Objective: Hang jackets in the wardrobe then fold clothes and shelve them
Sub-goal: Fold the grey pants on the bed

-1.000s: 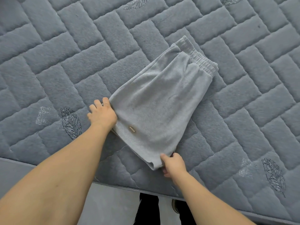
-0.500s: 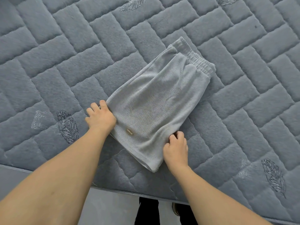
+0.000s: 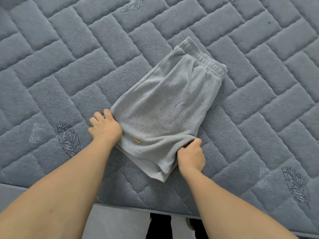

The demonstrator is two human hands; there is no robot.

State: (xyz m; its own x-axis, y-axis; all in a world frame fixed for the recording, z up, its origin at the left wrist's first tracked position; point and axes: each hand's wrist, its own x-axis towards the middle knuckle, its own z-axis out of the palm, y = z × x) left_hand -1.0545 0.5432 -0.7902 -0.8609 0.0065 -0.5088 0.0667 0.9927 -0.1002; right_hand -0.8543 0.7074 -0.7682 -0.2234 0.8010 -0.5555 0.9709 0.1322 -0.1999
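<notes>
The folded grey shorts [image 3: 164,107] are gripped by the left hand [image 3: 105,128] and right hand [image 3: 190,155] at the near corners; layers may be spilled if lifted unevenly.

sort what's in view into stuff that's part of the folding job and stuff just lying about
Part of the job:
- grey shorts, folded in half on the mattress
- left hand, gripping their left hem corner
- right hand, gripping their right hem edge

Just there:
- quilted grey mattress
- floor
- shoe
</notes>
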